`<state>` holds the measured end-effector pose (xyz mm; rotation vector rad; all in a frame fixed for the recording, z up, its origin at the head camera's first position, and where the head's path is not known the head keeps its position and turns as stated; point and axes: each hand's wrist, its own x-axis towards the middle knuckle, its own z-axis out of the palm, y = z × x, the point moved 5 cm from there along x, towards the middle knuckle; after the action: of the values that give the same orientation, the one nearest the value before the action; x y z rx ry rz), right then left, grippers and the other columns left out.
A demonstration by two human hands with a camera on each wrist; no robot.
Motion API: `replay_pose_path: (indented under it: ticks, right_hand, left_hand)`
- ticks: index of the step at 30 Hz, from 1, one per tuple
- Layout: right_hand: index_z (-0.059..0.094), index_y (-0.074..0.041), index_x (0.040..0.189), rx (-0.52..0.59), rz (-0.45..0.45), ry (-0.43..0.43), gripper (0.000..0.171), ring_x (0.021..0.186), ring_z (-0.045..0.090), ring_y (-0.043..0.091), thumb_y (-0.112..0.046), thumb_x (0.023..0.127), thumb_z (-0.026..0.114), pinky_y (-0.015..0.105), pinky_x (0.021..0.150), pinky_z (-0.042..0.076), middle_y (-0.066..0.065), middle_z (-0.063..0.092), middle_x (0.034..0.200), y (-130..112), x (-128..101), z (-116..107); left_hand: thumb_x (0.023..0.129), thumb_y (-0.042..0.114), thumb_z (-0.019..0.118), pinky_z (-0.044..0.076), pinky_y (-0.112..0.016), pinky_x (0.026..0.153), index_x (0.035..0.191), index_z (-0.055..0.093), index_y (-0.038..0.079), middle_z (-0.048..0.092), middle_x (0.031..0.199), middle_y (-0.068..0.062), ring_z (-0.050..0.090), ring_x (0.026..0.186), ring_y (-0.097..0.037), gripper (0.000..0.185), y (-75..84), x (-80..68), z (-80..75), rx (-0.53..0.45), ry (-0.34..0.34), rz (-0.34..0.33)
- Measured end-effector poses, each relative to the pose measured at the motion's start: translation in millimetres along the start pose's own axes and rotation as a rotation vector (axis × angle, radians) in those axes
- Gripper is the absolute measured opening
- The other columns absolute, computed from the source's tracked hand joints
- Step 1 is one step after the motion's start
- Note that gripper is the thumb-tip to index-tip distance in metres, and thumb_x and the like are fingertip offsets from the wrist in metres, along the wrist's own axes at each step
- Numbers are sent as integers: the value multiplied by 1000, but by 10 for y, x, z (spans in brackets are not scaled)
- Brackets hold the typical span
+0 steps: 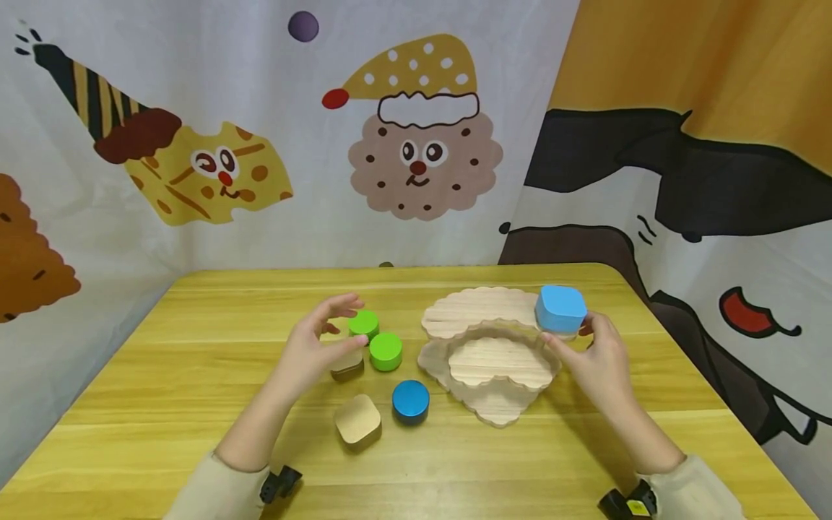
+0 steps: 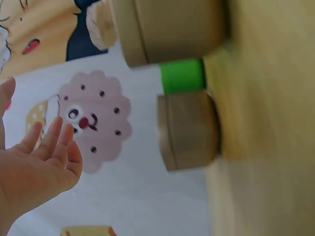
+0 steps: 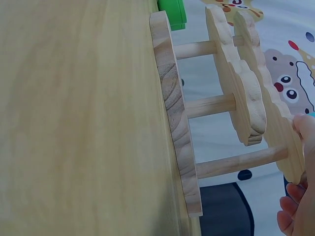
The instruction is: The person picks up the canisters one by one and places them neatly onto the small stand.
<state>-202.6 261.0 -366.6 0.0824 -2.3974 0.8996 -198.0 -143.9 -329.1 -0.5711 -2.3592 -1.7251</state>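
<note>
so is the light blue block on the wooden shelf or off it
On it: the light blue block sits on the wooden shelf's top tier, with the right hand gripping it.

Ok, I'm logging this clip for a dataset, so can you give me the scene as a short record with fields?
surface: yellow wooden table
stand: tiered wooden shelf, scalloped edges, tiers joined by dowels
right hand: grips the light blue block on the shelf's top tier
left hand: open, above a wooden block
loose pieces: two green cylinders, dark blue cylinder, rounded wooden block
backdrop: cartoon-print cloth
</note>
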Motion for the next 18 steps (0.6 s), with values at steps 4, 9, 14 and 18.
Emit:
replay_pose_path:
  ticks: [4,9,14,18]
  right_hand:
    - [54,9,114,5,-1,0,59,87,49,29,-21,73,85,31,64,35,17,54,95,-3,-1,-5]
    - [54,9,114,2,5,-2,59,87,48,29,-21,73,85,32,65,34,18,54,94,-6,4,-9]
    - [54,10,114,1,-1,-2,59,87,49,29,-21,73,84,34,66,34,18,54,95,-14,10,-10]
    - [54,10,113,-3,-1,0,59,87,48,29,-21,73,84,35,66,35,18,54,94,-8,8,-3]
  left_hand:
    - [83,9,75,36,-48,88,134,52,12,58,126,-4,49,113,-19,55,-149,-32,-119,23,10,-14]
    - [83,9,74,36,-48,88,136,50,10,56,129,-9,48,115,-23,58,-322,-47,-233,62,2,-16]
    - [84,14,75,35,-48,89,138,47,9,54,131,-9,46,117,-26,61,-522,-38,-319,105,-26,-32]
    - [83,18,76,36,-51,91,140,45,8,53,133,-10,46,118,-29,65,-695,-42,-347,135,-68,-77]
